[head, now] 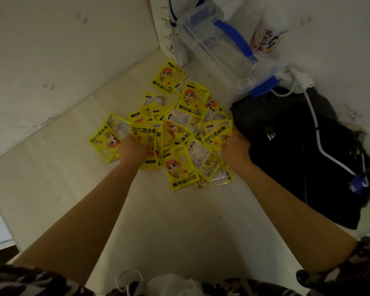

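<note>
Patterned sleeves frame the near edge of the view, with a white face mask lying between them. Both bare forearms reach forward over the white mattress, which runs back to a corner where 2 padded white walls meet.

On the right side of the mattress lies a black bag, slumped flat against the right wall. Beyond it, in the far corner, stands a clear plastic box with blue handles, tilted and open.

The yellow packets lie in a loose, overlapping heap on the middle of the mattress, between the box and the person, touching the bag's left edge. Some lie face up with a cartoon figure, others show printed backs.

The left hand is dug into the heap's left side, fingers curled around several packets. The right hand grips packets at the heap's right side, just beside the bag; its fingertips are hidden under them.

A pale printed bottle stands by the right wall behind the box. A white cable trails across the bag to a blue plug.
</note>
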Tool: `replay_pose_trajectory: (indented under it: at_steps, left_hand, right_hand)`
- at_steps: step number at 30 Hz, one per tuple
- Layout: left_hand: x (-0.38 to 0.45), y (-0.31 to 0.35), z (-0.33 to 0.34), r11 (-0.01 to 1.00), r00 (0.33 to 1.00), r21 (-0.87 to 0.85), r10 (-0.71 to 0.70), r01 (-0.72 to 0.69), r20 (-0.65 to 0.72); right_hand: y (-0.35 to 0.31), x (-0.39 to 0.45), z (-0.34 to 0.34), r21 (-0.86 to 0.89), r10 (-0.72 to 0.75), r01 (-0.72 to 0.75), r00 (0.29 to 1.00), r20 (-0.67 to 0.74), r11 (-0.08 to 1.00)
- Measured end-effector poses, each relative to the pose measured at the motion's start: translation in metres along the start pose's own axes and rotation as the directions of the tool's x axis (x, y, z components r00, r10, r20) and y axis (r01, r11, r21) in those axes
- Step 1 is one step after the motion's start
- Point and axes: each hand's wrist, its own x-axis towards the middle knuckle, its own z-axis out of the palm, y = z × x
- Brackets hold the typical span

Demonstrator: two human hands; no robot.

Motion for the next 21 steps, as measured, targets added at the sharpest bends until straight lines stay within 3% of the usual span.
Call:
replay_pose_trajectory:
  at_steps: [8, 13, 21]
  left_hand:
    - [-0.009, -0.008, 0.004, 0.994, 0.999, -0.106, 0.032, -0.032, -0.005]
    - [-0.014, -0.015, 0.002, 0.975, 1.0, -0.221, 0.017, -0.016, 0.005]
    - [-0.032, -0.023, -0.008, 0.918, 0.998, -0.397, 0.012, 0.016, 0.068]
  right_hand:
    - [-0.002, 0.001, -0.002, -0.073, 0.033, -0.029, 0.998, 0.05, 0.997]
    - [-0.004, 0.0, -0.007, -0.075, -0.019, 0.025, 0.996, 0.09, 0.997]
    - [-0.003, -0.007, -0.022, 0.167, -0.158, 0.139, 0.982, 0.108, 0.976]
